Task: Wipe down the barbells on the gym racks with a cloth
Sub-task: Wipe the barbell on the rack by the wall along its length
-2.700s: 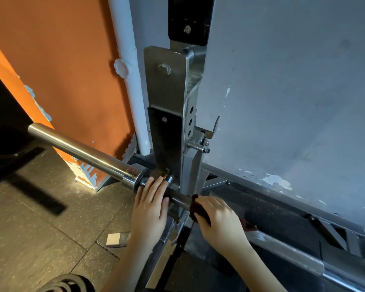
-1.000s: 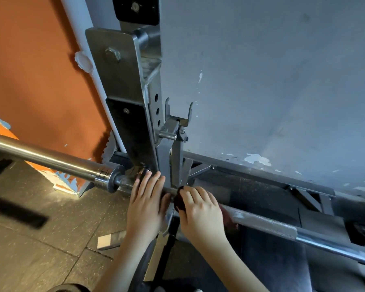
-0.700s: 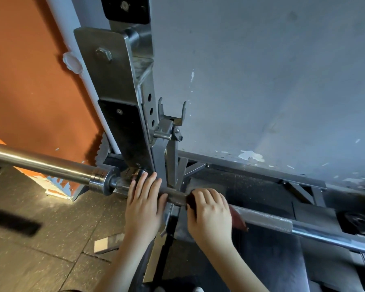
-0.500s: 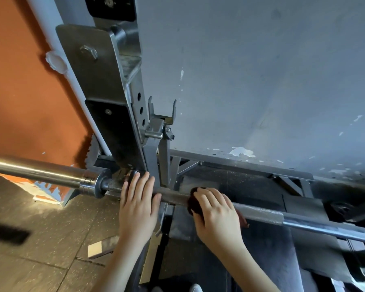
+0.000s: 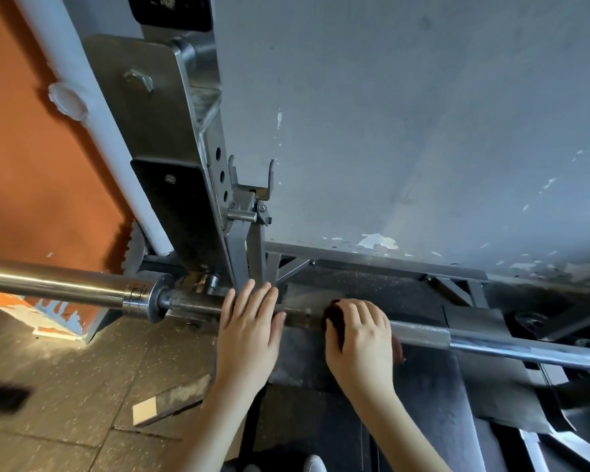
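The barbell [image 5: 423, 333] lay crosswise, low against the rack upright [image 5: 164, 131], with its thick sleeve reaching left above the floor [image 5: 65, 386]. A dark red cloth [image 5: 332, 318] sat on the shaft just right of the upright. It was bunched under the right hand [image 5: 361, 338], whose fingers curled over both the cloth and the bar. Just beside it the left hand [image 5: 249, 332] rested on the shaft with its fingers [image 5: 252, 298] straight and close together, laid flat and gripping nothing. A grey wall [image 5: 423, 131] stood behind.
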{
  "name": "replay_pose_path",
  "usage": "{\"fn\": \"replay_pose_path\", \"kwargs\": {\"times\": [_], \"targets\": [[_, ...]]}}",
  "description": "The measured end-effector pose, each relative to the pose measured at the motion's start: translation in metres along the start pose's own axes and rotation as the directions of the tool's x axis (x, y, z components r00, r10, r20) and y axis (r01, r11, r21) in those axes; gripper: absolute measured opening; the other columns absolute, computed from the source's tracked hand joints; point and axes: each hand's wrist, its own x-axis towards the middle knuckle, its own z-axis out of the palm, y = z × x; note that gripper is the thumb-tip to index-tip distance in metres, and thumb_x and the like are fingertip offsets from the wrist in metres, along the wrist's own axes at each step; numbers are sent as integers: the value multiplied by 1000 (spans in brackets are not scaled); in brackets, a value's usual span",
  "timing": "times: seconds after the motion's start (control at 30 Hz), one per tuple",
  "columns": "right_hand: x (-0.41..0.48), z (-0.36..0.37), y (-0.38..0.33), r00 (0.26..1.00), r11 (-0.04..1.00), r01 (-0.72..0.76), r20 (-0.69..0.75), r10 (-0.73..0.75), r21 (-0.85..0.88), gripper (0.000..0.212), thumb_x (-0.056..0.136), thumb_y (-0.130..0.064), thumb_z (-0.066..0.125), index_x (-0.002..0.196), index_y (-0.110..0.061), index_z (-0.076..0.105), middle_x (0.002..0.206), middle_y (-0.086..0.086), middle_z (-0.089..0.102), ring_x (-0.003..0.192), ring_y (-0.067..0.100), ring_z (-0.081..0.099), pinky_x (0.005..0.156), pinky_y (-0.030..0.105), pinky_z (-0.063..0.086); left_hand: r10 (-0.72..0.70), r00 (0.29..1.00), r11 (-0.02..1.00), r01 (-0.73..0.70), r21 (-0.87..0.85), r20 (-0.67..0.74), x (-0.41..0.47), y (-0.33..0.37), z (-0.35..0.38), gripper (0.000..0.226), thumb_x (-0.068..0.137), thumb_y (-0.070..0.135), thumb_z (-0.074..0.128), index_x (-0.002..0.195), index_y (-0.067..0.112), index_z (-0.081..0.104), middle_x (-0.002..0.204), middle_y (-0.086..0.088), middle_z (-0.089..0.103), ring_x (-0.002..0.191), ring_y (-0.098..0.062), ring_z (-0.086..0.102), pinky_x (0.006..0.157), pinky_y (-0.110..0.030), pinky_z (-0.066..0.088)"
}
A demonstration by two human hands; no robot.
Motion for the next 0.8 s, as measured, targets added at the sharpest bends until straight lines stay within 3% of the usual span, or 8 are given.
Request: {"fn": "replay_pose_path", "kwargs": {"times": [0.07,0.2,0.3,0.4,0.53,0.6,0.73,0.8], "targets": [[1,8,-19,999,999,-40,-25,40,-14,19,74,-16,64,91,-8,67,91,7,68,86,30,63,83,43,51,18,1000,1000,-18,-6,0,-1,-1,0,64,104,43,12,125,10,63,130,-5,62,129,-27,50,114,-44,23],[1,-3,4,988,988,150,50,-148,-44,21,81,-24,57,93,-10,67,95,4,68,88,26,64,82,39,51,28,999,999,-29,-35,-27,-3,-3,3,52,101,37,26,126,10,63,132,-6,60,129,-27,49,114,-45,25],[2,-12,20,999,996,-36,-4,36,-79,31,85,-29,44,93,-10,67,92,5,68,85,29,64,80,40,51,31,998,998,-34,-53,-54,-3,-4,5,50,100,37,29,125,9,63,132,-6,60,129,-27,50,113,-45,26],[2,2,-12,989,983,-144,-40,141,-112,26,82,-25,51,95,-9,66,92,8,67,86,31,63,82,44,51,27,997,998,-31,-58,-69,-4,-2,6,47,98,35,35,126,8,62,133,-7,59,130,-27,48,114,-45,25],[-2,-4,-11,996,995,75,56,-72,-71,32,87,-32,46,105,-12,64,103,5,67,96,26,62,90,41,51,38,997,997,-42,-62,-70,-4,-4,8,47,98,34,34,126,8,62,133,-7,59,131,-27,47,114,-45,24],[-6,-12,16,993,986,110,62,-103,-122,34,87,-32,46,107,-11,65,109,5,67,103,26,61,93,41,50,39,997,997,-43,-63,-71,-3,-5,8,51,100,37,29,125,8,63,132,-7,60,130,-27,48,114,-45,25],[-15,-2,17,995,993,-79,-63,74,-82,36,86,-26,49,110,-5,65,117,10,65,115,30,55,103,50,41,24,998,999,-26,-44,-52,-3,-3,8,54,102,39,25,127,8,61,133,-8,59,131,-27,47,114,-46,25],[-15,10,-4,997,999,-33,-64,31,-27,31,83,-18,60,110,-4,66,117,11,65,117,29,52,106,48,36,9,999,999,-10,-31,-44,-4,-1,7,58,103,40,20,126,8,61,133,-8,59,130,-27,48,114,-46,26]]}}
